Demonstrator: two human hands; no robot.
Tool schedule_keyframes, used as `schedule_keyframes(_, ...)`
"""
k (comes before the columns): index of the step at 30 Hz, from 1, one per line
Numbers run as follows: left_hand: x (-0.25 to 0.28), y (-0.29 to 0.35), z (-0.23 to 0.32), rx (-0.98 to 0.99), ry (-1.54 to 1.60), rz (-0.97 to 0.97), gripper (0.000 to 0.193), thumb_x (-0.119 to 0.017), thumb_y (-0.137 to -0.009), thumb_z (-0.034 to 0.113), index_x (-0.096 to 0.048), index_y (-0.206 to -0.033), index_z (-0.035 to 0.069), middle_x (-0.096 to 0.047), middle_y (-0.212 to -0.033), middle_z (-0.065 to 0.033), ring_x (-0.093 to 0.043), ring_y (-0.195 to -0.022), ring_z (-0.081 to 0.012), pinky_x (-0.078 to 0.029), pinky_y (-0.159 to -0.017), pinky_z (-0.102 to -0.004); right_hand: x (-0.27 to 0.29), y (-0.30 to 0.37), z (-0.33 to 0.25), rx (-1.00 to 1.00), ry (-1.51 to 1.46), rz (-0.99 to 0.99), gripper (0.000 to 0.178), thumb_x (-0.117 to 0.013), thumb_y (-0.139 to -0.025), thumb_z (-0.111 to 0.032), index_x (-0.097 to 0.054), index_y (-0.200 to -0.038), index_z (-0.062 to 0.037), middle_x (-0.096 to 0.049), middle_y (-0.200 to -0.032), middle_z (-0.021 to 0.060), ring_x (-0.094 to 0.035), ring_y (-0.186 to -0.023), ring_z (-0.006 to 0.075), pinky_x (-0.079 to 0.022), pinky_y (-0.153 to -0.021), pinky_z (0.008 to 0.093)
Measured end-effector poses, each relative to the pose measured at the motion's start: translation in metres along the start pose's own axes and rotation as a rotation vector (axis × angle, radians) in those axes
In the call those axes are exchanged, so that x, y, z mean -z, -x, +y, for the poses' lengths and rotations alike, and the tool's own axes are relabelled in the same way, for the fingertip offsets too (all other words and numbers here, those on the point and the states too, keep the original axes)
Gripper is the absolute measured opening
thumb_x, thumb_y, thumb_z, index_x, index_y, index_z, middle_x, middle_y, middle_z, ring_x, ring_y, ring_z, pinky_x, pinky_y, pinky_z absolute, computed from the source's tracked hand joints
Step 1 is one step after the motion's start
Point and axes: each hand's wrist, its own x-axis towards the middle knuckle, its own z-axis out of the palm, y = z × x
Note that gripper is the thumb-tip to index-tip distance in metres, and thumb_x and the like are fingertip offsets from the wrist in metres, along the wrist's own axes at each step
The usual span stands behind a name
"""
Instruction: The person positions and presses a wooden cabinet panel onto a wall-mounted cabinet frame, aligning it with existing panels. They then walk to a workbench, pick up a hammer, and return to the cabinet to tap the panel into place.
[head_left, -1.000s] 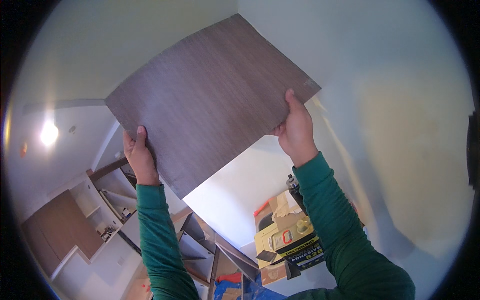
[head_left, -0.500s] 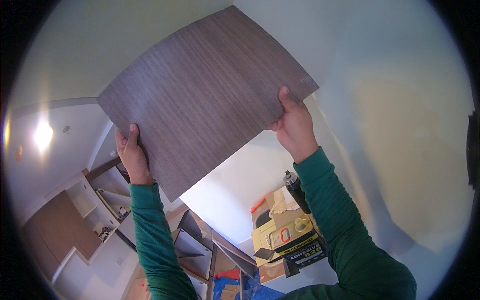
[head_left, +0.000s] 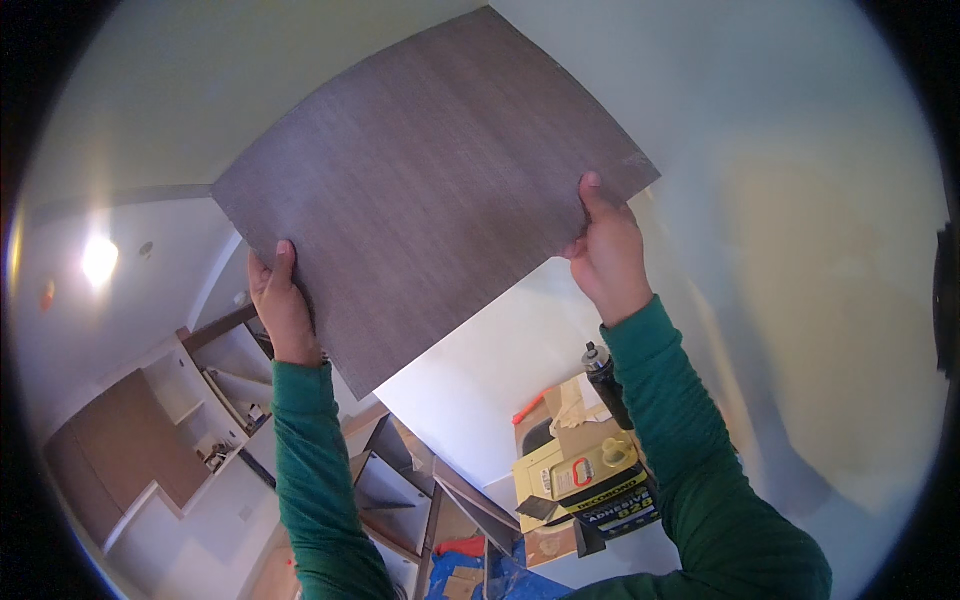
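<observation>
Head view. My left hand (head_left: 285, 310) is clamped on the wood-grain panel (head_left: 430, 195). The grip is placed on the panel's lower left edge. My left thumb (head_left: 285, 262) lies flat against the face turned toward me; the fingers are bent around the edge and pass behind it, where their tips are hidden.

My right hand (head_left: 612, 258) is clamped on the same panel, along its lower right edge, near the right corner. The right thumb (head_left: 592, 192) presses on the near face and points upward. A fingertip shows just below the edge; the remaining fingers are mostly out of sight, so I cannot tell how far they reach behind the sheet. On both hands the gap between thumb and fingers is taken up by the panel's thin edge.

The panel is raised in front of me, above both forearms, and tilted, with one corner pointing down between my hands. The upper corner lies in line with the wall corner; I cannot tell whether it touches.

Below my right hand, beside the green sleeve (head_left: 655, 380), stand a dark bottle (head_left: 606, 385) and a yellow and black can (head_left: 603, 485). Neither hand touches them.
</observation>
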Motion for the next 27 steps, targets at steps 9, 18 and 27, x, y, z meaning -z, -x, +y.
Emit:
schedule_keyframes(9, 0.008, -0.004, -0.001, -0.039, 0.045, -0.019, 0.042, -0.061, -0.096, 0.020, -0.050, -0.130, -0.002, -0.062, -0.121, -0.0116, -0.058, -0.109, -0.0195, -0.040, -0.100, -0.0323, 0.003, -0.004, 0.001, -0.002, 0.060, 0.009, 0.051, -0.059, -0.099, -0.032, -0.037, -0.132, -0.0005, -0.059, -0.119, 0.0154, -0.064, -0.107, 0.0307, -0.059, -0.076, 0.0443)
schedule_keyframes(18, 0.000, -0.002, 0.001, -0.016, -0.033, -0.005, 0.046, -0.061, -0.096, 0.028, -0.047, -0.129, 0.000, -0.061, -0.118, -0.0137, -0.057, -0.107, -0.0228, -0.041, -0.097, -0.0346, 0.000, 0.004, -0.009, -0.111, -0.038, -0.050, 0.059, -0.057, -0.098, -0.040, -0.039, -0.136, 0.0003, -0.050, -0.135, 0.0182, -0.053, -0.123, 0.0355, -0.052, -0.093, 0.0533)
schedule_keyframes(27, 0.006, -0.004, -0.001, 0.062, -0.009, -0.004, 0.044, -0.061, -0.096, 0.032, -0.050, -0.128, 0.003, -0.061, -0.118, -0.0126, -0.056, -0.108, -0.0231, -0.039, -0.098, -0.0356, 0.009, 0.003, -0.025, -0.112, 0.236, -0.145, 0.049, -0.053, -0.100, -0.034, -0.044, -0.124, 0.0072, -0.061, -0.115, 0.0234, -0.070, -0.088, 0.0319, -0.061, -0.071, 0.0435)
